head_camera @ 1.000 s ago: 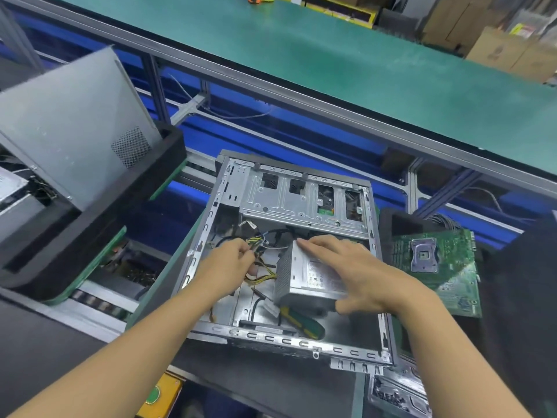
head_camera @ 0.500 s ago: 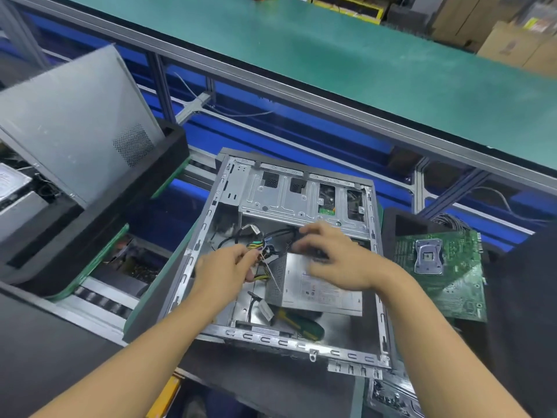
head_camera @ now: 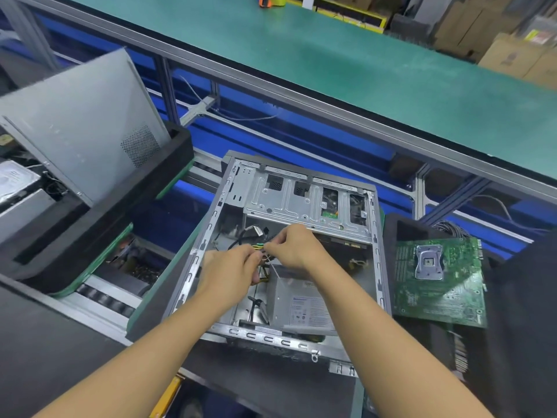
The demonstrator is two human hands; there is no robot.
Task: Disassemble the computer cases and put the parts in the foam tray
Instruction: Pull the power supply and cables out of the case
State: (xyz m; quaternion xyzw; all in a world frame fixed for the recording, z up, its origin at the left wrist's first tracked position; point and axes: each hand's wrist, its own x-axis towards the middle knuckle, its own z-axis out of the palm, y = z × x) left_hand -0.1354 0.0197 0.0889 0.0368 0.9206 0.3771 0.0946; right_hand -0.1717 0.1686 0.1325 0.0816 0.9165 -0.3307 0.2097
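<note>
Motherboard [head_camera: 438, 282] already lies out at three o'clock of the computer case [head_camera: 289, 254]; power supply [head_camera: 301, 300] remains inside. Left hand [head_camera: 232, 271] and right hand [head_camera: 294, 247] both pinch its cable bundle [head_camera: 258, 246], centre.

We look across a long green-matted counter [head_camera: 346, 64] edged in grey aluminium rail, with blue panels [head_camera: 301, 137] beneath it. Brown cardboard boxes [head_camera: 512, 55] are stacked beyond its far right end. A yellow-and-black rack [head_camera: 355, 16] stands behind it.
</note>
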